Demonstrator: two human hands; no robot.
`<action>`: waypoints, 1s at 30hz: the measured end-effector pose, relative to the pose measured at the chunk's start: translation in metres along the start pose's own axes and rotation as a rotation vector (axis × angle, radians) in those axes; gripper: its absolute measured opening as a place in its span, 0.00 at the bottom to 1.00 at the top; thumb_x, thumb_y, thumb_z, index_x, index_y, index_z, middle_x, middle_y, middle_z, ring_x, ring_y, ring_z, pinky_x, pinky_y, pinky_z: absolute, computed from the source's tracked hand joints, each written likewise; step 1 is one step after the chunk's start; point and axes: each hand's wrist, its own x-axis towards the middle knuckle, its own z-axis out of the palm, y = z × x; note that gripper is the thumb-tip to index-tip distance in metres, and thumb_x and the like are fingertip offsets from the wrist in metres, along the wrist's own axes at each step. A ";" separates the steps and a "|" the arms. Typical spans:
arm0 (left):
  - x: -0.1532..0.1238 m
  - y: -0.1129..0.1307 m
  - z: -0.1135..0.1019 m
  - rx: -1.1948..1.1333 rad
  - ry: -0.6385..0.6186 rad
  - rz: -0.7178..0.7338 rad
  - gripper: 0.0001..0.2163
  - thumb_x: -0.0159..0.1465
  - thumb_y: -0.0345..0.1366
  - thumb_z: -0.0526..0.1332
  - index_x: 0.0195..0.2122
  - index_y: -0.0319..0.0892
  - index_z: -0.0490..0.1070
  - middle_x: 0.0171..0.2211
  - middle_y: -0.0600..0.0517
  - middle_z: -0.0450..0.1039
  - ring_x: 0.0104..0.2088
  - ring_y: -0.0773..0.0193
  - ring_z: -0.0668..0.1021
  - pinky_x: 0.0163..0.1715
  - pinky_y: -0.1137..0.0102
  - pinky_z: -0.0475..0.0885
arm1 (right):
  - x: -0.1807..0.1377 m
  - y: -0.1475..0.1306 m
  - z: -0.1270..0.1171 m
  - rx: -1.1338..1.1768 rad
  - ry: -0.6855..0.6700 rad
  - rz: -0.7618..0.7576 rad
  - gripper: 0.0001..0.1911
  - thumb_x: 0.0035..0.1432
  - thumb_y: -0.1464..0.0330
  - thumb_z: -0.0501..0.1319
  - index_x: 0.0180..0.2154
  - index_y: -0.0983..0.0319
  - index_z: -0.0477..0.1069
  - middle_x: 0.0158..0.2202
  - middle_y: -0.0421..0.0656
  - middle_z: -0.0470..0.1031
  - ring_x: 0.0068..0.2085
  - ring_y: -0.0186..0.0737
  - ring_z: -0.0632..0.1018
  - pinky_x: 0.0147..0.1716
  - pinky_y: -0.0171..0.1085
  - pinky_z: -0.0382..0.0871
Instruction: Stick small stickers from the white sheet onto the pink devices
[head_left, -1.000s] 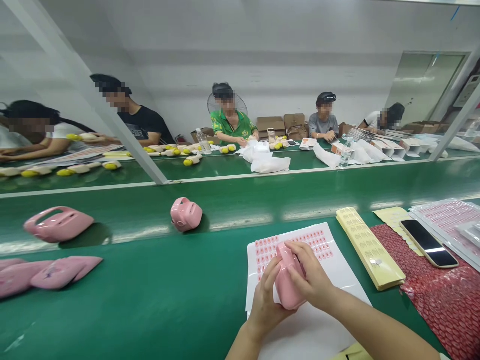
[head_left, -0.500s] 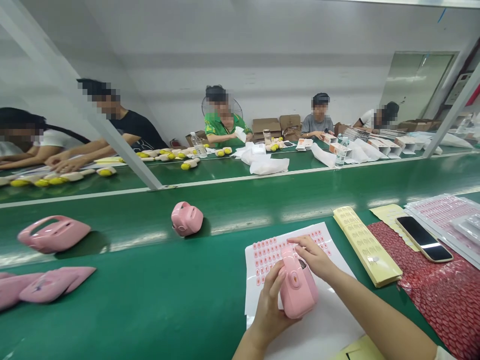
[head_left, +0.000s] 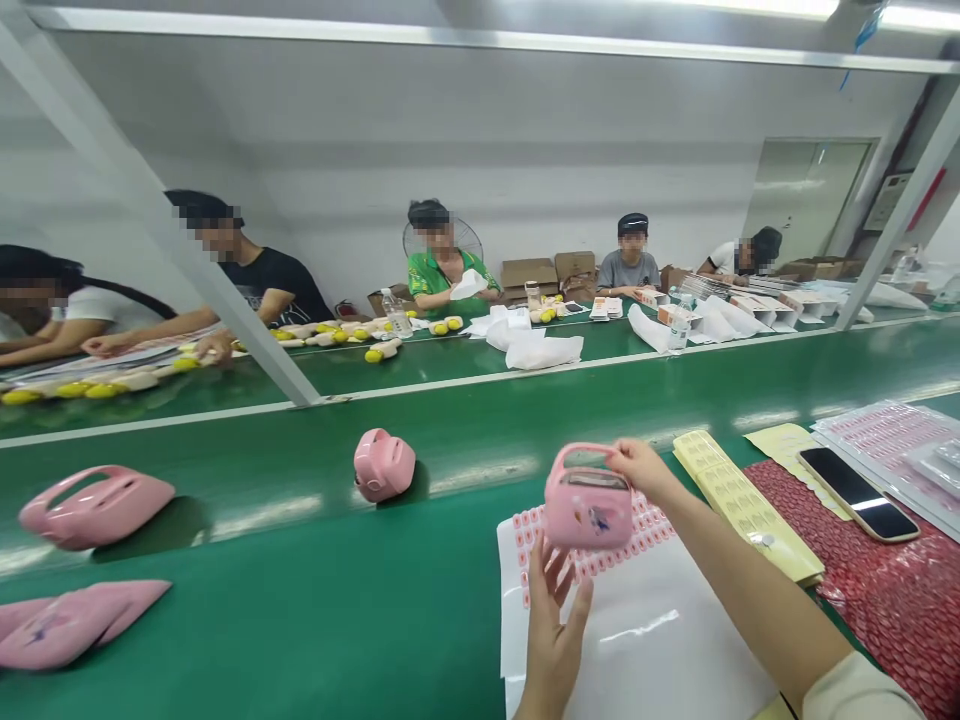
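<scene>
Opening out nearest us, the left hand (head_left: pixel 553 632) has come off its wrap around the side of the pink case (head_left: pixel 589 515); now it's palm up, fingers apart, just below the case's underside, and whether a fingertip brushes it is hard to say with that blur. Beneath it lies the white sheet (head_left: pixel 637 620) with its rows of pink stickers. And here's the big change: the case is up off its end-on pose, handle on top, broad printed face turned this way! For the work in hand, I'd judge that a shift from two-handed handling to a one-handed hold, the decorated side now open to view. The right hand (head_left: pixel 639 470) does the carrying, fingers pinched on the handle's right end, forearm slanting in from the lower right. Farther out, a second pink case (head_left: pixel 385 467) sits on the belt; beyond, a co-worker in green (head_left: pixel 426 275) has a white wrapper raised.
</scene>
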 end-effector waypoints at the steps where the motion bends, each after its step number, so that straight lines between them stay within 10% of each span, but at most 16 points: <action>1: 0.002 -0.005 0.002 0.072 -0.026 -0.001 0.24 0.63 0.38 0.49 0.59 0.44 0.45 0.56 0.39 0.56 0.55 0.52 0.64 0.49 0.54 0.66 | 0.013 -0.007 -0.002 -0.033 0.087 -0.017 0.05 0.48 0.70 0.53 0.22 0.61 0.58 0.19 0.33 0.58 0.21 0.29 0.61 0.20 0.30 0.54; 6: 0.006 -0.022 0.006 0.545 -0.390 0.193 0.16 0.53 0.32 0.58 0.44 0.44 0.68 0.52 0.42 0.64 0.55 0.42 0.62 0.48 0.44 0.63 | 0.074 -0.024 0.002 -0.222 0.302 0.002 0.04 0.52 0.70 0.58 0.32 0.64 0.66 0.30 0.38 0.68 0.31 0.33 0.70 0.30 0.33 0.65; 14: 0.009 -0.036 -0.001 0.641 -0.404 0.337 0.14 0.57 0.34 0.55 0.45 0.43 0.68 0.51 0.41 0.65 0.53 0.44 0.65 0.45 0.46 0.67 | 0.090 -0.014 -0.010 -0.444 0.268 0.066 0.16 0.59 0.65 0.54 0.48 0.64 0.63 0.47 0.46 0.67 0.43 0.40 0.72 0.40 0.44 0.69; 25: 0.011 -0.031 -0.010 0.690 -0.497 0.397 0.14 0.61 0.38 0.52 0.47 0.44 0.66 0.52 0.43 0.64 0.54 0.44 0.63 0.45 0.46 0.67 | -0.070 0.063 -0.116 -0.741 0.369 0.192 0.06 0.51 0.71 0.58 0.29 0.66 0.72 0.37 0.52 0.73 0.41 0.49 0.73 0.35 0.38 0.63; 30: 0.012 -0.027 -0.012 0.665 -0.508 0.376 0.14 0.60 0.38 0.52 0.47 0.45 0.67 0.52 0.44 0.64 0.55 0.45 0.63 0.46 0.47 0.66 | -0.130 0.085 -0.122 -0.804 0.482 0.225 0.10 0.55 0.70 0.53 0.31 0.64 0.72 0.38 0.51 0.73 0.41 0.47 0.72 0.37 0.40 0.63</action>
